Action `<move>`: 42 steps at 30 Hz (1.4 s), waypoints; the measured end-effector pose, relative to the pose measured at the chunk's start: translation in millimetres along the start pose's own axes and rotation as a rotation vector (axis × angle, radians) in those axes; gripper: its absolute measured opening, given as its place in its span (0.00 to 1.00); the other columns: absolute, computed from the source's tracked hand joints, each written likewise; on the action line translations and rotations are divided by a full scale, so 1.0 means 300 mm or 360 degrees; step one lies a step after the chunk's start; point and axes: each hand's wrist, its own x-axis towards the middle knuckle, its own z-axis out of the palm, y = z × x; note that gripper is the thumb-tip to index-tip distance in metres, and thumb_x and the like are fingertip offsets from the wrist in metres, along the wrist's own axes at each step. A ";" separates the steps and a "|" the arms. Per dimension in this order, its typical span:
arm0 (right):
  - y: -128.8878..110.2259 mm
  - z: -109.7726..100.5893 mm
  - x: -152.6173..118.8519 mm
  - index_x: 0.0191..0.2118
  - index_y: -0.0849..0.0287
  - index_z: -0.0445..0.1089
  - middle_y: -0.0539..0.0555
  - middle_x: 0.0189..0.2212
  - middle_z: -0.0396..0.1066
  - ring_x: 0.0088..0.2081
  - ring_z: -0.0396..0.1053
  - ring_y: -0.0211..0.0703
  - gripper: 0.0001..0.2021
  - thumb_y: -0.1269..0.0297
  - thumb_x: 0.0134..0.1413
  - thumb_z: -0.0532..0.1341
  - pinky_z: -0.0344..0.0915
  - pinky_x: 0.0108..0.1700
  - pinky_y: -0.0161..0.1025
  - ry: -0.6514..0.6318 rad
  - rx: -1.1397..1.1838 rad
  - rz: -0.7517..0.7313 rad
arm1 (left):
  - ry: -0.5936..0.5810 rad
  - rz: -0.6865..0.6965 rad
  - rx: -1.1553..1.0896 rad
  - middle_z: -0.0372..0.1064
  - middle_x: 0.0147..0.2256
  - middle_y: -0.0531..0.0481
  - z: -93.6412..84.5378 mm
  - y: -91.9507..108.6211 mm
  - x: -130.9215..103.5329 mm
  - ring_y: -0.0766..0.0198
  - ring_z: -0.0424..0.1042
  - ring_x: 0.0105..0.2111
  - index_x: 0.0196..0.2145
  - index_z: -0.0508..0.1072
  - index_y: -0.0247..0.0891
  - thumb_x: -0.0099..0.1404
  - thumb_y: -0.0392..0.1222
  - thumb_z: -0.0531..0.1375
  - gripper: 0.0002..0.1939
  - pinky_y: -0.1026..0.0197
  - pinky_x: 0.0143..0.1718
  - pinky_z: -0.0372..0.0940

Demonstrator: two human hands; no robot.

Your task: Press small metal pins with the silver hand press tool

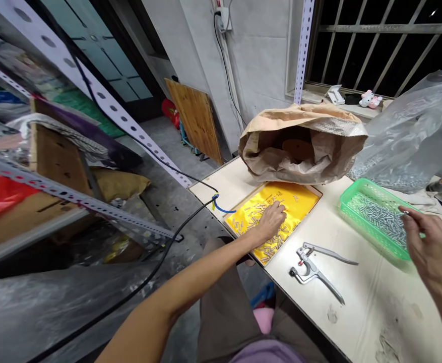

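Observation:
My left hand (pixel 272 222) reaches over a yellow sheet (pixel 304 199) strewn with small metal pieces (pixel 269 249). Its fingers are closed and point down at the sheet; whatever they pinch is too small to make out. At the right, my right hand (pixel 430 244) is held by the near end of a green plastic basket (pixel 357 214). Thumb and forefinger are pinched together there on something tiny that I cannot name. Many small silvery metal pieces (pixel 381 217) fill the basket. Between the hands, hand pliers (pixel 313 267) with a spring lie on the table, touched by neither hand.
A brown paper sack (pixel 300 171) gapes toward me behind the yellow sheet. Behind the basket stands a clear plastic bag (pixel 405 136) of metal pieces. A black cable (pixel 156 272) crosses at the left to the white table's (pixel 360 302) edge, near a perforated metal shelf frame (pixel 141 136).

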 end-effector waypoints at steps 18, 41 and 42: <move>-0.261 0.137 -0.419 0.35 0.57 0.65 0.52 0.30 0.65 0.28 0.65 0.40 0.06 0.69 0.60 0.51 0.60 0.29 0.36 -0.1151 0.0139 -0.0352 | -0.0669 -0.1035 -0.1977 0.58 0.15 0.60 -0.069 0.236 -0.209 0.74 0.57 0.15 0.25 0.69 0.33 0.52 0.35 0.58 0.02 0.71 0.16 0.53; -0.243 0.117 -0.409 0.34 0.58 0.65 0.51 0.29 0.65 0.30 0.61 0.40 0.06 0.74 0.59 0.54 0.51 0.30 0.37 -0.1278 -0.0010 -0.0387 | -0.0824 -0.1319 -0.2181 0.57 0.12 0.61 0.013 0.306 -0.222 0.78 0.51 0.08 0.22 0.65 0.34 0.53 0.40 0.63 0.11 0.71 0.10 0.43; -0.243 0.119 -0.411 0.34 0.58 0.65 0.51 0.29 0.65 0.30 0.61 0.40 0.06 0.74 0.58 0.54 0.51 0.30 0.37 -0.1280 -0.0015 -0.0381 | -0.0830 -0.1330 -0.2157 0.57 0.12 0.61 0.010 0.307 -0.221 0.77 0.51 0.08 0.21 0.65 0.34 0.54 0.39 0.62 0.10 0.71 0.10 0.44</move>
